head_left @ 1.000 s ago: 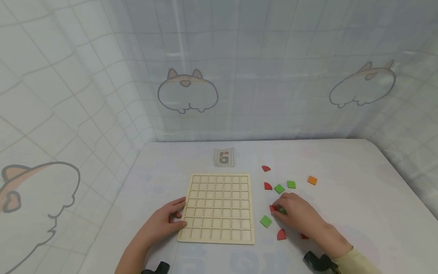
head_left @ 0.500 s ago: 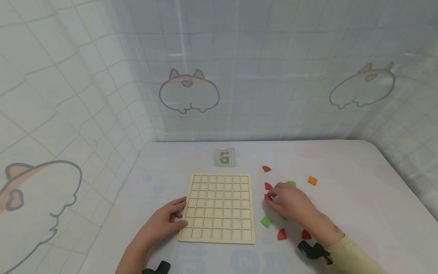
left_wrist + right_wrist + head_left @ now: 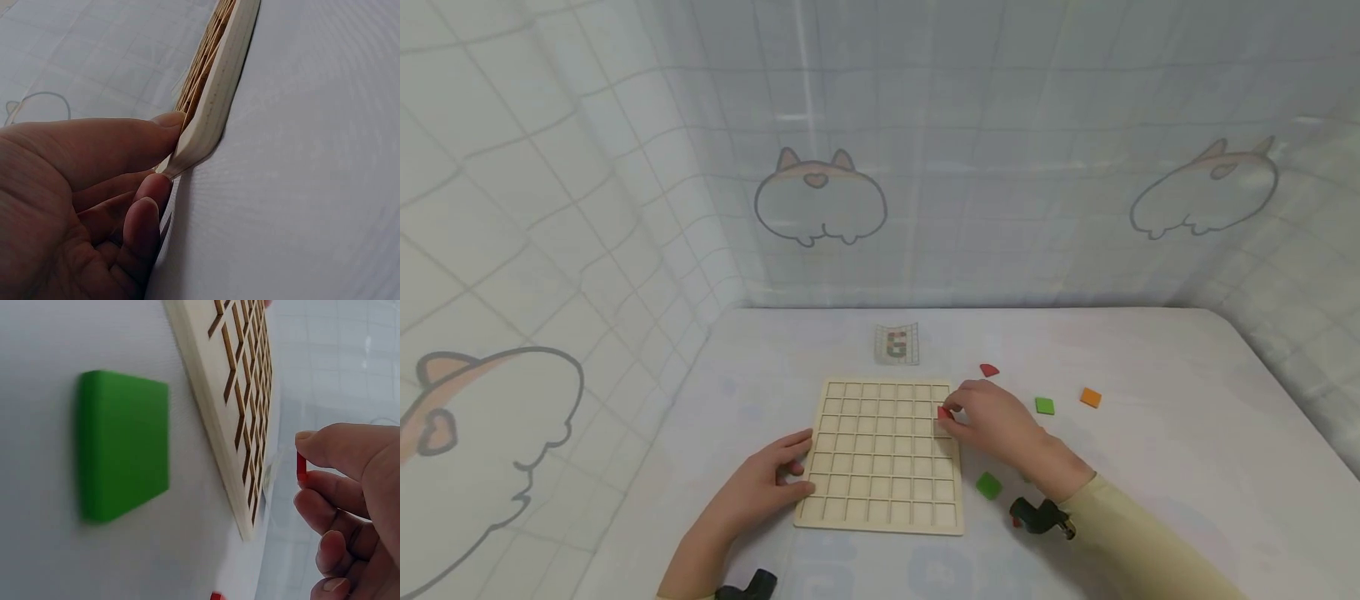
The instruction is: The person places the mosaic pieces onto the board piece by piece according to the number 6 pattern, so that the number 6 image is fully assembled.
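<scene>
The small, bright red piece (image 3: pixel 943 412), thin-edged and partly hidden, is pinched between the right hand's (image 3: pixel 996 423) thumb and finger over the right, far part of the pale wooden grid board (image 3: pixel 880 465). The left hand (image 3: pixel 763 485), loosely spread, touches the board's left edge. To the right lie a thick green square (image 3: pixel 988 485) and, farther, an orange square (image 3: pixel 1091 397).

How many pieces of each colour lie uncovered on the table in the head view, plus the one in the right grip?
Red: 2 (far red piece, held red piece in the right grip)
Green: 2 (far green piece, near green piece)
Orange: 1 (orange piece)
Total: 5, leaving out any the right arm partly hides
</scene>
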Demonstrator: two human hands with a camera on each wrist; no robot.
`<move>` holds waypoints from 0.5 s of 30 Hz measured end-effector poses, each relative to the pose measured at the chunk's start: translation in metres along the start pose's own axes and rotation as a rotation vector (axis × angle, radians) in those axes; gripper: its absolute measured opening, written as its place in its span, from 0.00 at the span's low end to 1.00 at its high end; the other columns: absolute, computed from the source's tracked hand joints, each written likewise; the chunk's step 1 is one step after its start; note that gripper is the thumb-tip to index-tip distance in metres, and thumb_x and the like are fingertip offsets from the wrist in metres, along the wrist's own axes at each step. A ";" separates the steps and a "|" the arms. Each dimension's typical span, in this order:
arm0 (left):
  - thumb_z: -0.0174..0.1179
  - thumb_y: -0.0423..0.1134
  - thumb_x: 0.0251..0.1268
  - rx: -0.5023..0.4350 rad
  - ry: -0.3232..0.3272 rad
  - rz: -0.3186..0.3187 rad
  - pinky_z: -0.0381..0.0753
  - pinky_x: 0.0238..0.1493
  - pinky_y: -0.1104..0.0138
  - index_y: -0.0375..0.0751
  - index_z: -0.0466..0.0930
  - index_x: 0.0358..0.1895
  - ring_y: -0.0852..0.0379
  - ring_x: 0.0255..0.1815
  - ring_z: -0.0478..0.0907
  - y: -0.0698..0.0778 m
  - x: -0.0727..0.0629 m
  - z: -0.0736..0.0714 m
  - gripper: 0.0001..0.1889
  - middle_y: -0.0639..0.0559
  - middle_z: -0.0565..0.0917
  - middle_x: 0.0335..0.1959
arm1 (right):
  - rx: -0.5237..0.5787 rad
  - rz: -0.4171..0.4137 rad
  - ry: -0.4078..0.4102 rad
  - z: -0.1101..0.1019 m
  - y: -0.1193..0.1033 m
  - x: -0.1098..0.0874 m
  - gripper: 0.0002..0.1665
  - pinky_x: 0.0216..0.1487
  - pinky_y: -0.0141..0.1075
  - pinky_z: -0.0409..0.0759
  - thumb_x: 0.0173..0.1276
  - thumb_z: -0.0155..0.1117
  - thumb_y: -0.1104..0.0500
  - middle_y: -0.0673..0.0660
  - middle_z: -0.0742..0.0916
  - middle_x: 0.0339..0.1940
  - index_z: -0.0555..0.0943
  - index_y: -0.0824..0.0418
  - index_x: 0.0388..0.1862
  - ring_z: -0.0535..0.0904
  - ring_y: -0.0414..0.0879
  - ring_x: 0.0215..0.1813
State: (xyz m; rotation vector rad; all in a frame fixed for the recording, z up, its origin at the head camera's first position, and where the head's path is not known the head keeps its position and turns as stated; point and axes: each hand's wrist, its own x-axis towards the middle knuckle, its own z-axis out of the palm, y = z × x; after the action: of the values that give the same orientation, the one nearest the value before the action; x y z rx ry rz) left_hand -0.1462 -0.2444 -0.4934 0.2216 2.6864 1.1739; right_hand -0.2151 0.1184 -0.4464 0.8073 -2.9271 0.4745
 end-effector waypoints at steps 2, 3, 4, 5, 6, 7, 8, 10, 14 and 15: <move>0.76 0.44 0.52 0.003 0.000 0.006 0.75 0.37 0.70 0.40 0.73 0.69 0.61 0.42 0.74 0.000 0.000 0.000 0.38 0.61 0.71 0.69 | 0.007 -0.013 0.001 0.001 -0.003 0.006 0.06 0.35 0.32 0.73 0.63 0.72 0.51 0.44 0.83 0.32 0.87 0.51 0.35 0.72 0.37 0.33; 0.76 0.43 0.52 0.003 0.000 0.008 0.75 0.37 0.70 0.40 0.73 0.69 0.61 0.42 0.74 0.000 0.000 0.000 0.38 0.61 0.70 0.69 | 0.009 -0.015 0.000 0.001 -0.004 0.009 0.06 0.35 0.33 0.73 0.63 0.72 0.51 0.44 0.83 0.32 0.87 0.51 0.35 0.72 0.37 0.33; 0.76 0.43 0.52 0.005 0.001 0.011 0.75 0.37 0.70 0.40 0.73 0.69 0.61 0.42 0.74 0.000 0.000 0.000 0.38 0.61 0.70 0.69 | 0.006 -0.015 -0.007 0.002 -0.005 0.012 0.07 0.35 0.33 0.73 0.63 0.72 0.50 0.43 0.83 0.32 0.87 0.51 0.35 0.72 0.37 0.33; 0.76 0.43 0.52 0.004 0.003 0.012 0.75 0.37 0.70 0.40 0.73 0.69 0.61 0.42 0.74 0.000 0.000 0.000 0.38 0.61 0.70 0.69 | 0.003 -0.013 -0.013 0.003 -0.007 0.014 0.07 0.35 0.32 0.73 0.63 0.72 0.50 0.43 0.82 0.32 0.87 0.50 0.35 0.72 0.37 0.33; 0.76 0.43 0.52 0.005 0.004 0.014 0.75 0.37 0.70 0.39 0.73 0.69 0.61 0.42 0.74 0.000 0.000 0.000 0.38 0.61 0.71 0.69 | 0.000 -0.012 -0.020 0.003 -0.008 0.017 0.07 0.35 0.32 0.73 0.64 0.71 0.49 0.42 0.82 0.32 0.88 0.50 0.35 0.72 0.37 0.34; 0.76 0.43 0.52 0.007 0.006 0.016 0.75 0.37 0.70 0.39 0.73 0.69 0.61 0.41 0.74 0.000 -0.001 0.000 0.38 0.61 0.71 0.69 | 0.003 -0.010 -0.029 0.004 -0.010 0.020 0.07 0.35 0.32 0.73 0.64 0.71 0.49 0.42 0.82 0.32 0.88 0.50 0.35 0.72 0.37 0.33; 0.76 0.43 0.52 0.007 0.007 0.016 0.75 0.37 0.70 0.40 0.73 0.68 0.61 0.41 0.74 0.000 -0.001 0.000 0.38 0.61 0.71 0.68 | 0.003 -0.008 -0.037 0.005 -0.011 0.022 0.07 0.35 0.32 0.73 0.64 0.71 0.49 0.42 0.82 0.31 0.88 0.50 0.35 0.72 0.37 0.33; 0.76 0.42 0.52 0.011 0.009 0.017 0.75 0.37 0.70 0.39 0.73 0.68 0.61 0.41 0.74 0.000 -0.001 0.000 0.38 0.61 0.71 0.68 | 0.008 -0.010 -0.048 0.007 -0.014 0.028 0.07 0.34 0.32 0.73 0.65 0.71 0.49 0.42 0.81 0.30 0.87 0.50 0.34 0.72 0.37 0.32; 0.76 0.41 0.51 0.012 0.014 0.000 0.75 0.37 0.70 0.40 0.74 0.68 0.61 0.41 0.73 0.002 -0.001 0.000 0.38 0.62 0.71 0.67 | 0.016 -0.016 -0.073 0.010 -0.020 0.037 0.07 0.34 0.33 0.72 0.65 0.70 0.50 0.42 0.79 0.26 0.86 0.50 0.30 0.71 0.39 0.31; 0.76 0.40 0.51 0.013 0.018 -0.006 0.75 0.36 0.70 0.40 0.74 0.68 0.61 0.41 0.73 0.003 -0.001 0.001 0.37 0.62 0.72 0.67 | 0.017 -0.017 -0.080 0.011 -0.021 0.040 0.07 0.34 0.33 0.72 0.65 0.70 0.50 0.41 0.78 0.26 0.86 0.49 0.30 0.71 0.39 0.31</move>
State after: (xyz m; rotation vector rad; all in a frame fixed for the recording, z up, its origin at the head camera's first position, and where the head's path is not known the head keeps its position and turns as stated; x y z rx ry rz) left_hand -0.1453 -0.2424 -0.4919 0.2056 2.7089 1.1618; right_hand -0.2385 0.0785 -0.4456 0.8733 -2.9902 0.4777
